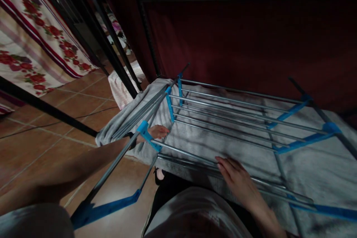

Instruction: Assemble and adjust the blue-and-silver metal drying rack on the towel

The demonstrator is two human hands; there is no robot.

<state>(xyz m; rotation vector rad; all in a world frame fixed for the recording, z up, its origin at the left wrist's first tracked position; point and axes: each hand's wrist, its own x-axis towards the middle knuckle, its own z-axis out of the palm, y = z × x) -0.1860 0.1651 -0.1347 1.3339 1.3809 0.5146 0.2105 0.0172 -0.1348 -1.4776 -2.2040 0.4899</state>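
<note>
A folding drying rack of grey metal rods with blue plastic joints stands before me. A grey towel lies spread on the tier under the top rods and hangs over the left end. My left hand reaches under the rods by a blue joint and touches the towel's left part; whether it grips the cloth is hidden. My right hand rests flat, fingers together, on the near rods and the towel's front edge.
Brown floor tiles lie to the left, crossed by a thin cable. A black metal frame stands at the left with a floral cloth behind it. A dark red curtain hangs behind the rack. A white bundle sits on the floor.
</note>
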